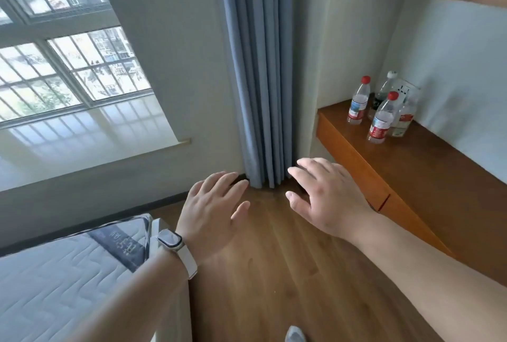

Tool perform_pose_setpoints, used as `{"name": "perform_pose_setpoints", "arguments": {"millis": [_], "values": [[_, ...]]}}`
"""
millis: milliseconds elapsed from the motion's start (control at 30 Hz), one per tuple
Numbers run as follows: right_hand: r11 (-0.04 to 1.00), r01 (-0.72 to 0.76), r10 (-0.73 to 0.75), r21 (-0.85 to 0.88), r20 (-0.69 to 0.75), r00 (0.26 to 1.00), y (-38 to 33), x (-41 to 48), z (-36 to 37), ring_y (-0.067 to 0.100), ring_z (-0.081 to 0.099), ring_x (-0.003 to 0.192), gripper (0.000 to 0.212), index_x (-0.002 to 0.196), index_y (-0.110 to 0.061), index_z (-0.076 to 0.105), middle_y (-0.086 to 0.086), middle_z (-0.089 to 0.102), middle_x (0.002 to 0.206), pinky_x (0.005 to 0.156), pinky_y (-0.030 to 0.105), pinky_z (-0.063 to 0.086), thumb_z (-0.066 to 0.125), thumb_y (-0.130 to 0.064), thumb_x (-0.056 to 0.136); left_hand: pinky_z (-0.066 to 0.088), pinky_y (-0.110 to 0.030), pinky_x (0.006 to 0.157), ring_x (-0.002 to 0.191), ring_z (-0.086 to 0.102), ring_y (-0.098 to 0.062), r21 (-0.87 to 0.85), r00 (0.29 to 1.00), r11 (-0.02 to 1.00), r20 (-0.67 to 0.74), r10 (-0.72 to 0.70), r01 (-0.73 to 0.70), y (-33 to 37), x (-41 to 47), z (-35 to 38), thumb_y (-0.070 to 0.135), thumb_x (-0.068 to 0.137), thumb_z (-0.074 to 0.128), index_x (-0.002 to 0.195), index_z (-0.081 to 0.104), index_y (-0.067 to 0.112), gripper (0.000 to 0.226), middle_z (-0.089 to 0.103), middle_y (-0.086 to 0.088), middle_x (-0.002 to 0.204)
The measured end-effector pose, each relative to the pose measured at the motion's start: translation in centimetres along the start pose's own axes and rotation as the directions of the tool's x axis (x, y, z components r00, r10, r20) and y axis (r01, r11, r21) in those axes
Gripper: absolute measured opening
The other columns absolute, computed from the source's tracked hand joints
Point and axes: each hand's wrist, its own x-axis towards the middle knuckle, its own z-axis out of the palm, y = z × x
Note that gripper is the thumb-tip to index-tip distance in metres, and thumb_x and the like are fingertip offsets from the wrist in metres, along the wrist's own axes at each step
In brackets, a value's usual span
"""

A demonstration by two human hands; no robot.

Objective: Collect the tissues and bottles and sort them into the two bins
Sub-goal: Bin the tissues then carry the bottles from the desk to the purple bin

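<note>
**Head camera: both hands free, bottles waiting on the desk**

We have both hands out in front of us above the wooden floor [274, 265]. Our left hand [214, 212], with a white wristband [177, 244] on the wrist, is spread flat with straight fingers and carries nothing. Our right hand [326, 199] is likewise loose and wide, with nothing in it. We judge they are held this way because nothing has been picked up yet and both are free for a reach.

The task's things we can see are the bottles [384, 111]. They stand upright in a tight cluster at the far corner of the wooden desk [439, 174], right of the blue curtain [260, 67] and well apart from our hands. A red-capped water bottle [358, 104] stands at the back left and a second red-capped bottle [380, 125] in front. A white-capped bottle [385, 86] with a dark lower part stands behind them. A clear bottle [403, 120] stands just beside the front one, near the wall. Clustered like this, they could probably be taken one in each hand.

The red-capped ones look clear through, but we cannot tell how much liquid they hold. No tissues and neither bin show here, so we judge that collecting has not begun.
</note>
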Motion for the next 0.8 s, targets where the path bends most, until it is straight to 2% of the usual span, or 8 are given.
{"name": "perform_pose_setpoints", "arguments": {"millis": [200,400,667,800], "values": [[1.0,-0.02,0.02,-0.001,0.026,0.999,3.0,4.4,1.4,0.029,0.054,0.114,0.051,0.121,-0.011,0.062,0.01,0.06,0.122,0.091,0.043,0.046,0.042,-0.047,0.092,0.04,-0.038,0.098,0.122,0.051,-0.021,-0.035,1.0,0.999,-0.011,-0.017,0.016,-1.5,5.1,2.5,0.043,0.09,0.051,0.121,0.061,0.024,0.038,0.059,0.006,0.127],[0.993,-0.112,0.116,-0.042,0.091,0.989,6.1,7.6,2.6,0.029,0.053,0.117,0.052,0.122,-0.012,0.061,0.01,0.059,0.124,0.093,0.045,0.047,0.04,-0.048,0.092,0.042,-0.041,0.098,0.123,0.052,-0.022,-0.088,0.999,0.995,0.003,0.046,-0.045,-3.6,11.1,5.8,0.042,0.09,0.052,0.122,0.063,0.023,0.038,0.06,0.003,0.129],[0.932,-0.313,0.336,-0.181,0.112,0.935,10.1,13.6,4.0,0.024,0.048,0.122,0.052,0.128,-0.016,0.058,0.005,0.056,0.13,0.098,0.042,0.043,0.039,-0.051,0.093,0.045,-0.043,0.096,0.123,0.053,-0.024,-0.223,0.976,0.952,0.005,0.217,-0.21,-7.8,22.3,12.1,0.043,0.091,0.048,0.123,0.064,0.022,0.042,0.061,0.002,0.129],[0.879,-0.416,0.441,-0.231,0.063,0.895,10.9,18.2,4.6,0.027,0.051,0.119,0.053,0.127,-0.016,0.058,0.005,0.057,0.128,0.095,0.044,0.046,0.038,-0.051,0.092,0.045,-0.043,0.096,0.124,0.052,-0.023,-0.252,0.943,0.911,-0.018,0.331,-0.325,-10.6,28.7,14.2,0.043,0.092,0.051,0.125,0.062,0.023,0.041,0.06,0.002,0.13]]}}
